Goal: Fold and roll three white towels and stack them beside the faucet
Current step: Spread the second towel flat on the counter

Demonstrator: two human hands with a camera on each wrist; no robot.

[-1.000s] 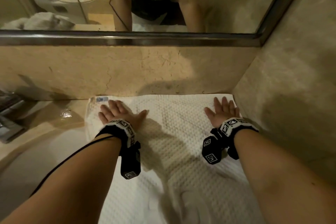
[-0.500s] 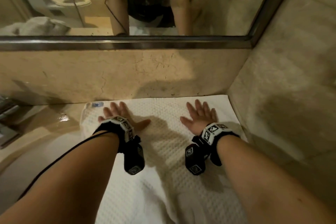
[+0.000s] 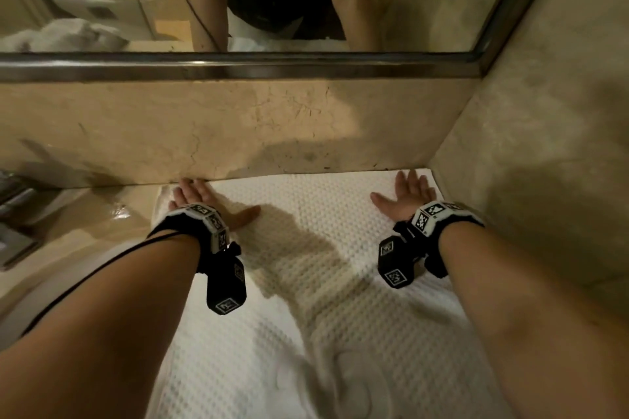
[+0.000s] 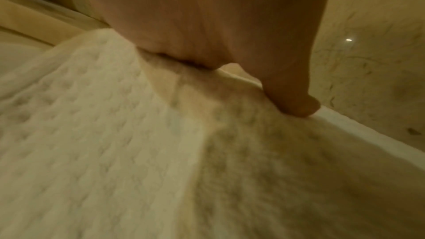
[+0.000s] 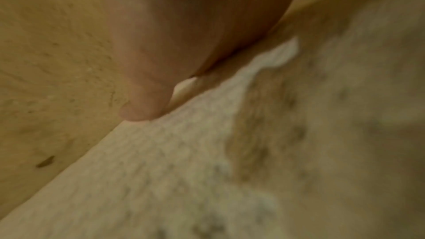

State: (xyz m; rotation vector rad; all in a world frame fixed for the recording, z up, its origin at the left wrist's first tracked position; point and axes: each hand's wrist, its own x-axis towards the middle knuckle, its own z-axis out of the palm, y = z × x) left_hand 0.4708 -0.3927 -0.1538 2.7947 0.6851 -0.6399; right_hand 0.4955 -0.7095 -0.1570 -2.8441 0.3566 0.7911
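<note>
Both forearms are bare, with no sleeves. Each wrist wears a black strap topped by a white band (image 3: 439, 214) printed with black-and-white square markers. A black block-shaped camera unit (image 3: 226, 286) with the same kind of marker hangs beneath each wrist. A thin black cable (image 3: 102, 265) runs along the left forearm.
</note>
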